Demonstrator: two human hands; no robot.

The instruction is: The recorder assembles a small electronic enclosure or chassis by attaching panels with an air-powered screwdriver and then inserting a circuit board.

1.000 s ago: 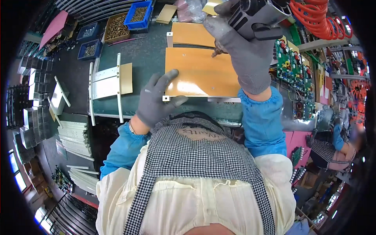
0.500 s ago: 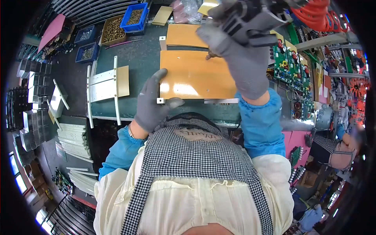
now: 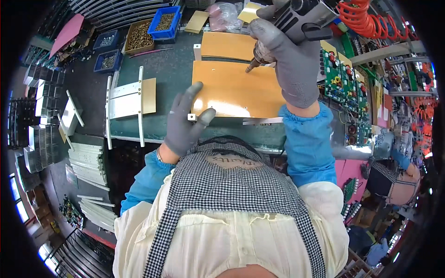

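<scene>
Head view: right hand [image 3: 288,55] gripping screwdriver [image 3: 296,21] (tip down); left hand [image 3: 187,121] spread on panel [image 3: 236,90].

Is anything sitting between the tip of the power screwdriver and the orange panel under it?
Nothing visible. The right hand holds the power screwdriver with its tip right at the orange panel's upper face, which is bare there. The left hand presses the panel's near left corner, well aside.
</scene>
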